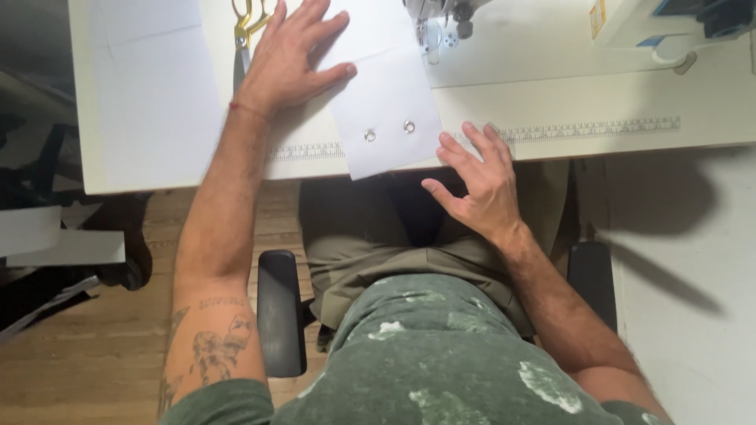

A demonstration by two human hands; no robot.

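Observation:
A white fabric strip (386, 102) with two metal eyelets (370, 135) (409, 126) lies on the white table (551, 102), its near end hanging over the front edge. My left hand (287, 55) lies flat on the table with fingers spread, its thumb touching the strip's left side. My right hand (480, 177) hovers at the table's front edge, fingers apart and empty, just right of the strip.
Gold-handled scissors (246, 35) lie under my left hand's far side. A sewing machine's needle area (441, 24) stands at the back, its white body (654, 24) at right. A ruler scale (591, 128) runs along the table edge. Black chair armrests (279, 307) flank my lap.

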